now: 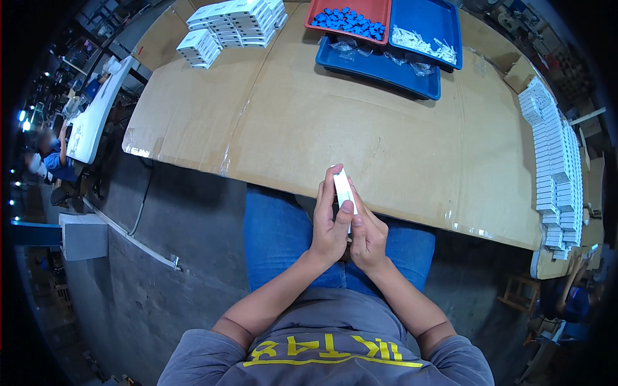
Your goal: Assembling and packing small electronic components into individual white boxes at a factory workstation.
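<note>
Between my two hands, just above the table's front edge, is a small white box [343, 191], narrow and tilted with its long side pointing away from me. My left hand [329, 225] is closed round its left side, thumb lying on the face nearest me. On the other side my right hand [368, 237] grips the box too, its thumb near the lower end. My palms cover much of the box, so its far side and lower end are hidden.
The table [309, 122] is covered in brown cardboard. White boxes [235, 22] are stacked at the far left, more [557, 167] along the right edge. A red tray [315, 18] of blue pieces and a blue tray [425, 16] of white pieces sit above another blue tray [380, 67] holding clear bags.
</note>
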`<act>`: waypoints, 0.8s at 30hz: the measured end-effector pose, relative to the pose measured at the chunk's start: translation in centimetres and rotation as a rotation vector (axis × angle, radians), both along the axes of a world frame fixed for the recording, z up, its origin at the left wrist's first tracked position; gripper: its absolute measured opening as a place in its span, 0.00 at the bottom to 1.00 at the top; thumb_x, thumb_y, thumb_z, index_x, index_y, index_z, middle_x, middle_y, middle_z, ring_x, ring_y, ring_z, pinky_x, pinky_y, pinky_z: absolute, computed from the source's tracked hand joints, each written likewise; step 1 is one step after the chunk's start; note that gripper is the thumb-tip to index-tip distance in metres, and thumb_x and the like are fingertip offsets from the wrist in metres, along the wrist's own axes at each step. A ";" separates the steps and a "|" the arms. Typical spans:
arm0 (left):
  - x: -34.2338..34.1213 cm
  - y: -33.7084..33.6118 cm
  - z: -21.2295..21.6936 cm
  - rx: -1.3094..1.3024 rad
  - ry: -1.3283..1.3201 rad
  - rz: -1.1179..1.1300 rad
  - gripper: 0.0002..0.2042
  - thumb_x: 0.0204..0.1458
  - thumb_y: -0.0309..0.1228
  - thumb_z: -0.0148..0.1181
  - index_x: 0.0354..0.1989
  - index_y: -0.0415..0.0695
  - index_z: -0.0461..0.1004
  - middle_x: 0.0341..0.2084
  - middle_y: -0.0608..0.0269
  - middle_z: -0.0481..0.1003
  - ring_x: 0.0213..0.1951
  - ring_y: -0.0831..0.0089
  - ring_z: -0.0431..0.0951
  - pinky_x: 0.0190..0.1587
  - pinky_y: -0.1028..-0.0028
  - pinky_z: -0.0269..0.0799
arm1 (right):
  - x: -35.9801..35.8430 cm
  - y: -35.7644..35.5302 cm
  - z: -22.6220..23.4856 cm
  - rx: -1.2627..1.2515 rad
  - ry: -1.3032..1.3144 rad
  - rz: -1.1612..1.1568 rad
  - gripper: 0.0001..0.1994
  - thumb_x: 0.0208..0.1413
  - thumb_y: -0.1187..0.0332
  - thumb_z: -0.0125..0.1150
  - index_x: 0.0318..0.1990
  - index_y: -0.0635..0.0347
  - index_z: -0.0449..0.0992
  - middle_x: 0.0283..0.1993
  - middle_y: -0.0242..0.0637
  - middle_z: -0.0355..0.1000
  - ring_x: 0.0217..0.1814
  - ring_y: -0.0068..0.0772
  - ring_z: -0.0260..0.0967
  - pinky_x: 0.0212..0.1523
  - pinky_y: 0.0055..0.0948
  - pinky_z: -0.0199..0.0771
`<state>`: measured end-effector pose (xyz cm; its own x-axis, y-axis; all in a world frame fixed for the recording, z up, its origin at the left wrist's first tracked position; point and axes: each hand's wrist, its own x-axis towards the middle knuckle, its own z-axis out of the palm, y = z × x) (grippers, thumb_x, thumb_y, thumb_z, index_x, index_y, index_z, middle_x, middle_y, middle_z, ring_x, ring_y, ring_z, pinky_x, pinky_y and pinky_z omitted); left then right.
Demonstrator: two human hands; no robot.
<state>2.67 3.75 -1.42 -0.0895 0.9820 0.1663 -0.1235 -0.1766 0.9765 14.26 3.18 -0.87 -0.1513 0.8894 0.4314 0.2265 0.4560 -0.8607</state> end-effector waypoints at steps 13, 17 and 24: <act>-0.5 0.5 0.1 -0.021 -0.019 -0.018 0.38 0.69 0.51 0.51 0.76 0.34 0.52 0.64 0.46 0.63 0.64 0.59 0.66 0.68 0.64 0.60 | 0.0 0.7 0.8 -0.005 0.021 0.054 0.24 0.76 0.65 0.43 0.71 0.75 0.65 0.73 0.63 0.64 0.72 0.59 0.68 0.68 0.41 0.71; -1.2 1.6 0.6 0.084 0.082 0.006 0.41 0.67 0.52 0.53 0.78 0.36 0.48 0.68 0.45 0.60 0.68 0.56 0.63 0.72 0.61 0.56 | 0.9 2.0 1.2 -0.059 0.124 0.148 0.27 0.78 0.57 0.43 0.70 0.73 0.67 0.76 0.58 0.61 0.79 0.50 0.60 0.73 0.40 0.65; -0.6 1.4 0.3 0.239 0.129 -0.129 0.51 0.63 0.53 0.58 0.81 0.39 0.33 0.76 0.38 0.50 0.73 0.46 0.57 0.75 0.53 0.52 | 2.3 1.7 3.5 -0.928 0.618 0.177 0.29 0.75 0.50 0.51 0.72 0.64 0.65 0.68 0.44 0.69 0.60 0.29 0.74 0.60 0.31 0.76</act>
<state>2.10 5.12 -1.14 0.0708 0.9154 0.3963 -0.0378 -0.3946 0.9181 16.60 4.88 2.61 -0.2966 0.8921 -0.3408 -0.3604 -0.4351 -0.8251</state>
